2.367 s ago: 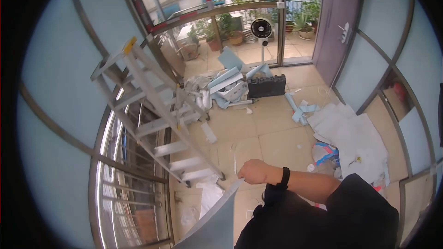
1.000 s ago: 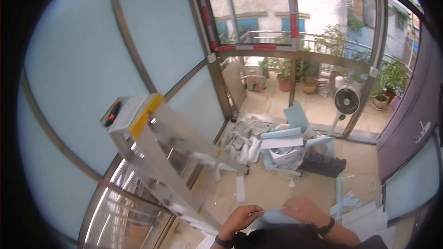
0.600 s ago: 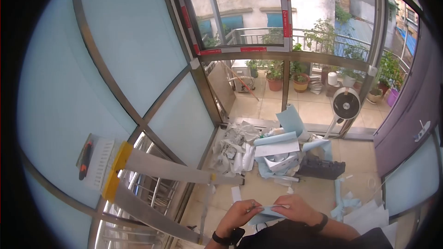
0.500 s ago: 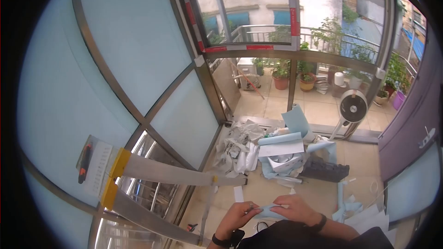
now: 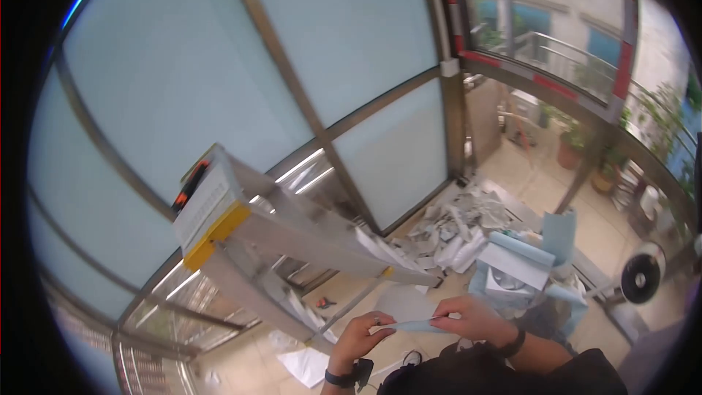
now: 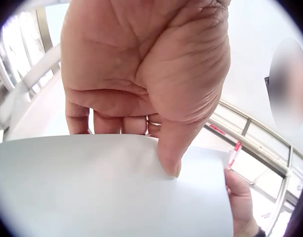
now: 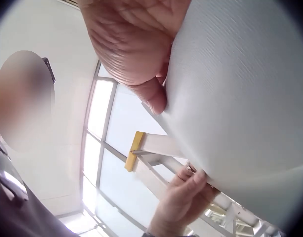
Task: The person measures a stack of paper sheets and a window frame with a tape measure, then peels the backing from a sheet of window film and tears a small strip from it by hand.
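Observation:
A pale blue sheet point(image 5: 417, 325) is stretched between both hands in the head view, low in front of the dark clothing. The left hand point(image 5: 360, 339) pinches its left end; in the left wrist view this hand point(image 6: 146, 64) has its thumb on the near face of the sheet point(image 6: 92, 182) and its fingers behind the upper edge. At the other end the right hand point(image 5: 474, 320) pinches the sheet. The right wrist view shows the right hand point(image 7: 136, 44) with its thumb at the edge of the sheet point(image 7: 240, 94), and the left hand point(image 7: 183, 202) farther along that edge.
A stepladder point(image 5: 278, 227) stands left of the hands, with an orange and black tool point(image 5: 191, 187) on its top. Beyond the hands lie crumpled papers point(image 5: 457, 230), a white box point(image 5: 512, 271) and a fan point(image 5: 642, 278). White paper point(image 5: 303, 367) lies by the ladder's foot.
The view has turned left, so ladder and papers appear farther right. Earlier only one hand showed, holding the sheet's corner; now both pinch its edge, slightly farther apart than half a second ago.

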Demonstrator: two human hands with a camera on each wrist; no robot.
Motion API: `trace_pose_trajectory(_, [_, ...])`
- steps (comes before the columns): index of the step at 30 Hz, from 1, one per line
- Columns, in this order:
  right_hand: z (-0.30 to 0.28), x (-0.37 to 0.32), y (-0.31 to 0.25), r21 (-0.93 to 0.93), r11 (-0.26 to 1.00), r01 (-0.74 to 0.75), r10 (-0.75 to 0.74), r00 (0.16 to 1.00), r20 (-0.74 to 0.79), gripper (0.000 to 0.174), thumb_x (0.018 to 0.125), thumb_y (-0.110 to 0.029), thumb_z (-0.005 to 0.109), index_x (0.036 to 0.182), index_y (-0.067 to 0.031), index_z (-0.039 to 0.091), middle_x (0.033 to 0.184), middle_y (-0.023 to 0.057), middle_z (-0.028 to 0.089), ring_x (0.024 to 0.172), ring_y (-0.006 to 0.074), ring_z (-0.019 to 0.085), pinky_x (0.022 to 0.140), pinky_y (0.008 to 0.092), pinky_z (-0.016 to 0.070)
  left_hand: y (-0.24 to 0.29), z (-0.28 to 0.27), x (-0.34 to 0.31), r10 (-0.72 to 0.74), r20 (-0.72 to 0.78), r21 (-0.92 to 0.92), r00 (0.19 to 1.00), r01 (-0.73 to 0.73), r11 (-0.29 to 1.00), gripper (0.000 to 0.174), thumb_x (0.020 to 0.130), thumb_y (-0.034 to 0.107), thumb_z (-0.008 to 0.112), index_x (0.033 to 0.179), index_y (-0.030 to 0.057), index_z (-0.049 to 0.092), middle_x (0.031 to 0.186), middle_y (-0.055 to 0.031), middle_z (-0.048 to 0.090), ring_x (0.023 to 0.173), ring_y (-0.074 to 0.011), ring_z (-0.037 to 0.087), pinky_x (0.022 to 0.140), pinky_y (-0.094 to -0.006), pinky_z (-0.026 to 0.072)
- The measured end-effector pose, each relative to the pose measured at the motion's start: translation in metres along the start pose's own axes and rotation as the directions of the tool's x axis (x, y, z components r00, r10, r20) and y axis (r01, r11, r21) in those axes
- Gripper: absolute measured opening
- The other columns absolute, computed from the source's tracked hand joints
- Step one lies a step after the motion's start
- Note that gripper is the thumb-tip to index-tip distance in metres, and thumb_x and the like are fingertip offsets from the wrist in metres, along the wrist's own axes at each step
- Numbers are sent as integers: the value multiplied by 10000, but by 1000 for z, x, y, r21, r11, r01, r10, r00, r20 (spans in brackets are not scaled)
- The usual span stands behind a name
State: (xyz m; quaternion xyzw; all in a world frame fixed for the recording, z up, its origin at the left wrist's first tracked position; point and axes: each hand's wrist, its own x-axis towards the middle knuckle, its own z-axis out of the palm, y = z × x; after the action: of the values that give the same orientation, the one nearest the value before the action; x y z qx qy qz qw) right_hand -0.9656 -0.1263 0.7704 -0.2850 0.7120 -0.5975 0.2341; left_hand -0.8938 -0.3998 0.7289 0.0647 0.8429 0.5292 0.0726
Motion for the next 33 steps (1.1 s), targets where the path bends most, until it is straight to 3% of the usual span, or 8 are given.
trace_pose_trajectory(3, [-22,16,8,-40,972,232,-223,960,172,101,870,-100,696,898,-3,702,788,84,682,730,166,639,682,294,490,-10,27,-14,-30,-192,30,981,37,999,158,829,6,674,987,21,685,1026,-99,698,968,-245,666,853,-325,514])
trace_pose_trajectory(8, [-33,29,-19,-46,950,308,-261,868,422,93,864,-86,696,906,-3,695,787,97,677,725,197,641,685,302,496,-44,65,-61,-179,-378,-21,908,184,983,218,824,-13,653,1027,52,698,1052,-104,703,992,-254,668,874,-329,517])
trace_pose_trajectory(10, [-33,30,-31,-48,938,343,-278,829,485,91,862,-81,695,909,-3,693,786,102,675,722,206,640,685,304,496,-44,71,-80,-360,-363,-43,859,371,928,213,840,18,657,1042,69,705,1020,-108,711,971,-257,674,860,-328,516])
trace_pose_trajectory(13, [-26,26,-51,-32,947,321,-257,811,526,84,860,-74,695,904,-3,694,785,104,676,719,208,637,681,303,493,-50,76,-113,-384,-427,-61,819,398,916,181,847,38,665,1017,58,724,939,-84,732,890,-199,684,814,-309,520])
trace_pose_trajectory(17, [-12,23,-73,-27,958,286,-233,826,513,73,853,-60,700,882,6,690,765,89,672,714,166,621,679,281,481,-56,70,-166,-422,-470,-55,775,452,890,174,857,107,687,1018,58,728,946,-95,732,875,-191,678,804,-303,515])
trace_pose_trajectory(19, [-2,20,-85,-10,978,208,-177,857,483,62,834,-39,702,850,17,682,737,60,658,712,121,598,676,260,465,-65,66,-196,-511,-453,-181,730,486,855,209,841,128,702,1034,51,728,928,-104,732,855,-191,675,804,-303,513])
trace_pose_trajectory(28, [51,12,-98,-46,973,228,-193,902,388,31,787,-1,686,796,28,679,733,28,654,706,101,608,661,244,458,-106,47,-345,-582,-459,-188,671,567,802,224,831,134,707,1036,47,735,927,-107,739,826,-187,678,809,-301,518])
trace_pose_trajectory(33, [69,30,-95,88,991,96,-121,930,347,121,751,-86,669,789,25,702,725,35,679,647,105,618,605,237,476,-141,41,-435,-651,-418,-114,634,674,730,199,814,142,720,989,52,747,882,-131,732,811,-224,688,782,-329,527])
